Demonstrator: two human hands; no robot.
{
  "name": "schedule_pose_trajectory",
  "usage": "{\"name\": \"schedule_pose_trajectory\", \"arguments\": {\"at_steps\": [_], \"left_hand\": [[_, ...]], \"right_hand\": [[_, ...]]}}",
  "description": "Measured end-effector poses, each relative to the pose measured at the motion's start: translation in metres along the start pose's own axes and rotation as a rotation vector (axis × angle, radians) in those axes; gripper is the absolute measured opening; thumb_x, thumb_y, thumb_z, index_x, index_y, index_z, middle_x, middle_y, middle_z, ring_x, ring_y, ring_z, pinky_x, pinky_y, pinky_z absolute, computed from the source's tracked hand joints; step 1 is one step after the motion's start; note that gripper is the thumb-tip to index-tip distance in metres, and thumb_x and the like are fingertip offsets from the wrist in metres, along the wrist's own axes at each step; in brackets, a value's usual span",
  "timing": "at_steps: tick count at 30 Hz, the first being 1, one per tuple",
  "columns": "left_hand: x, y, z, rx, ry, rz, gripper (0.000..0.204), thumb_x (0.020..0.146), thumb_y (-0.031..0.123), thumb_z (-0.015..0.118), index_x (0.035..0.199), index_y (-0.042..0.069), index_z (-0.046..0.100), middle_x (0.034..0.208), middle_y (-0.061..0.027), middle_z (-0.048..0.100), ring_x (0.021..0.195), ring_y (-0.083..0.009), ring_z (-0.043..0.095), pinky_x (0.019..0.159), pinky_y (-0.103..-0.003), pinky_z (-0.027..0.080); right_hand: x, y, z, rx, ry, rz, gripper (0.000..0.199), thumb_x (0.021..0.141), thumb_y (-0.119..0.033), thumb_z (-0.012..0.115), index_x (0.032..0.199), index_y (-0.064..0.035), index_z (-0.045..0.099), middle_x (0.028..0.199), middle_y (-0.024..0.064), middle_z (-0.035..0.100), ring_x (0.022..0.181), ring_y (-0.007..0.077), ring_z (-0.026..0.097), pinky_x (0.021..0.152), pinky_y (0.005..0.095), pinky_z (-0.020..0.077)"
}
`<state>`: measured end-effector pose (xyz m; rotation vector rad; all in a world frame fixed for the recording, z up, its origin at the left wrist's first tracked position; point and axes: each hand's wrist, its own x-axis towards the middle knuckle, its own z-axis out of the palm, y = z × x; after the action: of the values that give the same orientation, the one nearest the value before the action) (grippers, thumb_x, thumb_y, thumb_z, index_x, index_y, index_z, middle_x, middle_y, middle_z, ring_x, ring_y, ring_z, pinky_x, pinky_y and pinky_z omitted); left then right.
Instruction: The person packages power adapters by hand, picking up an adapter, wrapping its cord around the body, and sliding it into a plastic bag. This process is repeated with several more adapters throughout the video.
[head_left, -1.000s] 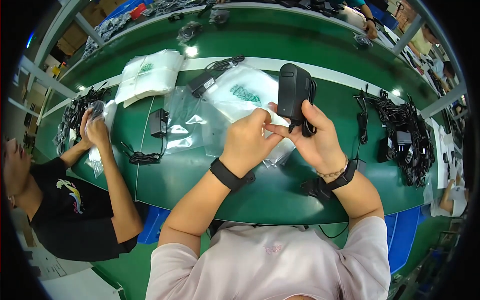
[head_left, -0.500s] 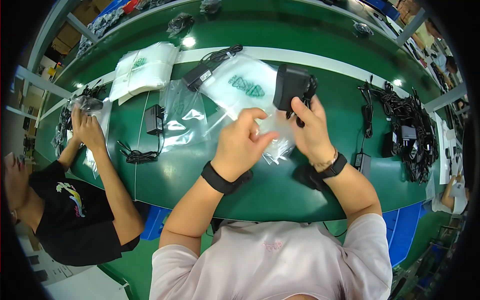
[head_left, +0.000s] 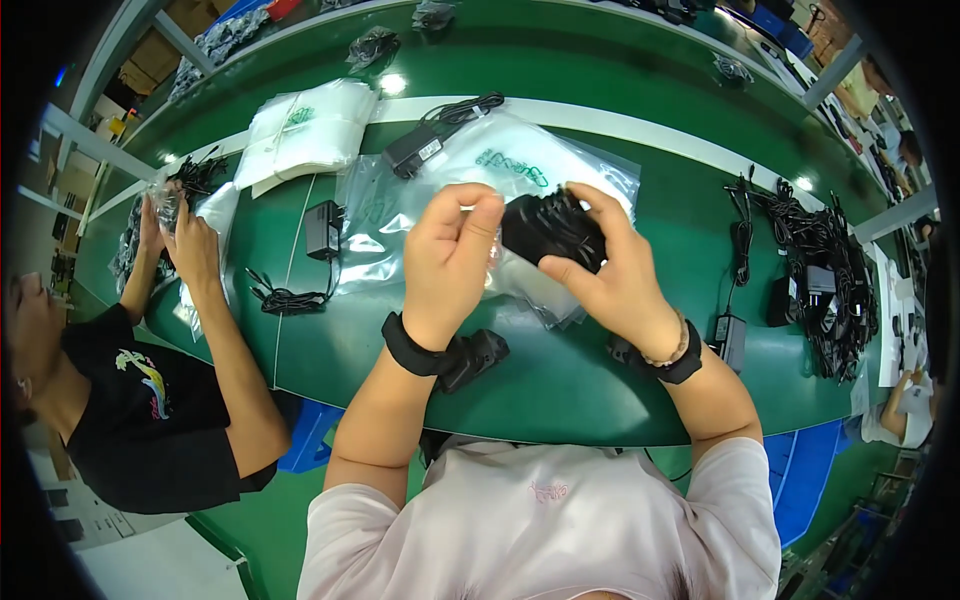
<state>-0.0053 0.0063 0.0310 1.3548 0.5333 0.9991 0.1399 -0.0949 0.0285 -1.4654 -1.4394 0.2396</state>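
Note:
My right hand (head_left: 628, 288) grips a black power adapter (head_left: 545, 228) with its cord coiled against it, thumb below and fingers over the far side. My left hand (head_left: 447, 262) is just left of the adapter, its thumb pressed against curled fingers. What the left fingers pinch, if anything, is hidden. Below both hands lie clear plastic bags with green print (head_left: 585, 165), partly covered by the hands and adapter. Dark bands circle both my wrists, with a black block-shaped piece (head_left: 474, 360) below the left one.
Another adapter (head_left: 412, 152) rests on the bags, and one more (head_left: 323, 230) lies to the left. A stack of bags (head_left: 305, 130) is at the back left. Tangled black cords and adapters (head_left: 825, 275) pile up at right. A co-worker (head_left: 150, 400) handles a plastic-wrapped item at left.
My right hand has brought the adapter down and left, turning it so the coiled cord shows. My left hand has risen toward it, its fingers closing together.

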Motion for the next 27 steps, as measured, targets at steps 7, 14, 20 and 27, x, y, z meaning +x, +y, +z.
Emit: {"name": "schedule_pose_trajectory", "arguments": {"at_steps": [7, 14, 20, 27], "left_hand": [[-0.001, 0.016, 0.008, 0.489, -0.193, 0.302, 0.008, 0.08, 0.011, 0.064, 0.086, 0.005, 0.065, 0.07, -0.0082, 0.063, 0.056, -0.0163, 0.058, 0.051, -0.027, 0.045], [-0.004, 0.013, 0.008, 0.822, -0.281, 0.624, 0.011, 0.079, 0.011, 0.065, 0.088, 0.005, 0.065, 0.076, -0.0104, 0.064, 0.06, -0.0243, 0.06, 0.053, -0.03, 0.047], [-0.013, 0.007, 0.017, 0.687, -0.062, 0.55, 0.014, 0.081, 0.01, 0.063, 0.093, 0.003, 0.062, 0.074, -0.0112, 0.063, 0.059, -0.0251, 0.059, 0.053, -0.03, 0.047], [-0.017, 0.013, 0.019, 0.622, 0.088, 0.595, 0.011, 0.081, 0.008, 0.061, 0.09, 0.003, 0.058, 0.072, -0.0096, 0.061, 0.057, -0.0251, 0.058, 0.051, -0.031, 0.046]], "right_hand": [[-0.005, -0.013, -0.002, -0.21, -0.239, -0.028, 0.055, 0.07, -0.006, 0.07, 0.118, -0.0001, 0.045, 0.098, 0.0111, 0.059, 0.086, 0.0221, 0.061, 0.072, 0.0285, 0.0482], [0.009, -0.009, -0.01, 0.535, -0.304, 0.421, 0.044, 0.074, -0.007, 0.067, 0.113, -0.0013, 0.049, 0.089, 0.0057, 0.058, 0.072, 0.0156, 0.057, 0.062, 0.0277, 0.0469], [0.019, 0.001, -0.004, 1.307, -0.053, 0.878, 0.031, 0.079, -0.009, 0.064, 0.108, -0.0032, 0.054, 0.09, 0.0029, 0.057, 0.069, 0.0114, 0.052, 0.057, 0.0258, 0.0442], [0.014, -0.007, 0.021, 0.414, 0.134, 0.044, 0.041, 0.079, -0.008, 0.063, 0.118, -0.0018, 0.049, 0.092, 0.0069, 0.057, 0.074, 0.014, 0.054, 0.062, 0.0266, 0.0458]]}}
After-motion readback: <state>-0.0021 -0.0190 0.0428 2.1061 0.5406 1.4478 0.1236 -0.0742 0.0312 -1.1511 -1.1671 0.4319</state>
